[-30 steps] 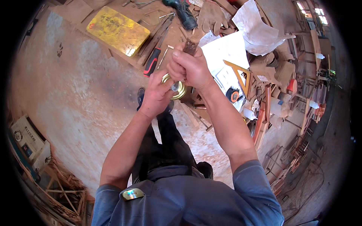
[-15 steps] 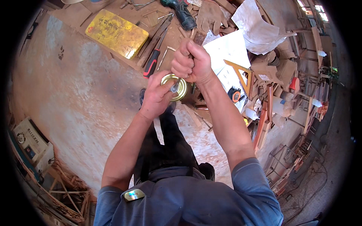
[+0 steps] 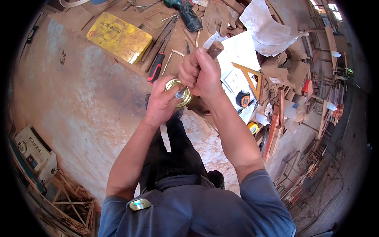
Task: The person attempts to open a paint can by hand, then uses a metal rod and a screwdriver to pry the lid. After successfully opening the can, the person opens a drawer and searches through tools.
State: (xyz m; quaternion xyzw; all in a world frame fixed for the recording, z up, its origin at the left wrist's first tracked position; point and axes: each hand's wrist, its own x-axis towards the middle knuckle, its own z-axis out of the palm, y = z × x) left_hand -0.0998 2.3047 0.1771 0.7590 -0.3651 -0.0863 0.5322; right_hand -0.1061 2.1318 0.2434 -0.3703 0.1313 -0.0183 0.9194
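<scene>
Closed around a round tin (image 3: 186, 100) with a gold-coloured ringed top, my left hand (image 3: 158, 102) keeps it over the front edge of the workbench. My right hand (image 3: 202, 75) is a fist on a wooden-handled tool (image 3: 216, 47) with a metal shaft; the handle's butt sticks out above the fist, tilted to the right. Its lower end meets a small grey-white piece (image 3: 180, 94) at the middle of the tin's top, beside my left thumb. The exact shape of the tool's tip is hidden there. Most of the tin's body is out of sight below its rim.
On the bench lie a yellow box (image 3: 119, 37), a red-and-black screwdriver (image 3: 156, 68), a cordless drill (image 3: 188, 15), a work glove (image 3: 217, 17), white papers (image 3: 242, 47), a yellow set square (image 3: 252, 81) and an orange-and-black tape measure (image 3: 242, 99). Wood pieces (image 3: 272, 122) stand at right.
My right fist has tipped the tool's handle to the right, so its butt now shows above the hand. The tin stays in my left hand, its top turned slightly.
</scene>
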